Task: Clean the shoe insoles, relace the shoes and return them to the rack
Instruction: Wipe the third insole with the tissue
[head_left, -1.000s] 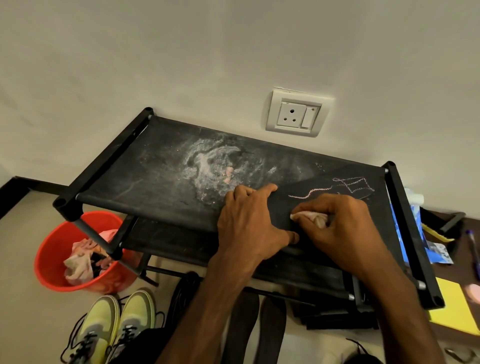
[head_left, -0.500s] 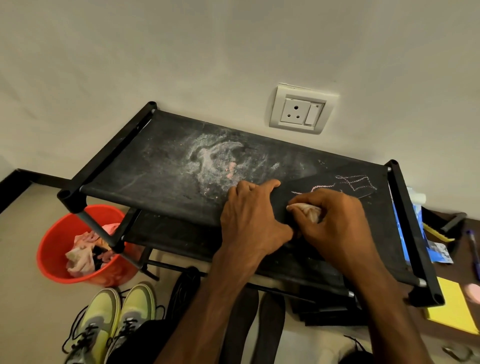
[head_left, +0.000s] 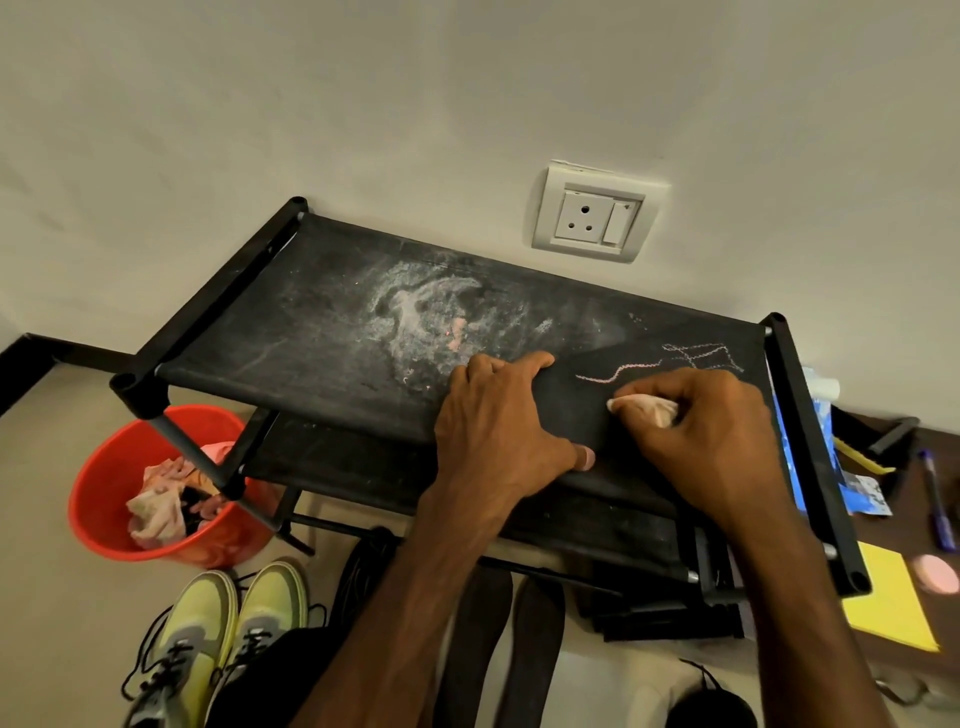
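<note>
Hands work on the rack (head_left: 322, 332), not yet on the shoes: we press our left hand (head_left: 498, 415) onto the black top shelf, fingers close together and bent at the tips, thumb along the front edge, apparently to hold the fabric taut. Our right hand (head_left: 717, 441) pinches a pale wad of cloth (head_left: 647, 408) between thumb and fingers, just below a pink chalk scribble (head_left: 675, 361), seemingly ready to wipe it. The yellow-green shoes (head_left: 223, 623) and two dark insoles (head_left: 535, 649) lie on the floor below, near a red bucket (head_left: 98, 499) of rags.
</note>
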